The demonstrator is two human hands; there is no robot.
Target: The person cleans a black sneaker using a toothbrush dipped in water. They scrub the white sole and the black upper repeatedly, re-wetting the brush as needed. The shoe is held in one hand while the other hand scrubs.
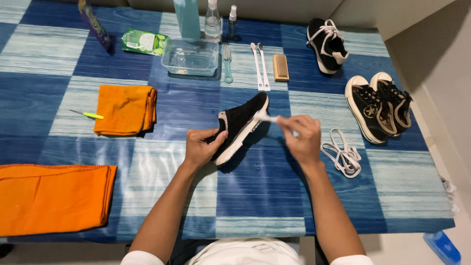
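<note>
Hands work over a blue checked tablecloth. Left hand clasps the heel of a black suede sneaker with white sole, tilted on the cloth; right hand pinches a slim white brush against its toe. Light and soft-sided, the sneaker seems best held by its firm sole. Beyond lie two orange cloths, three more shoes, one clear tub.
</note>
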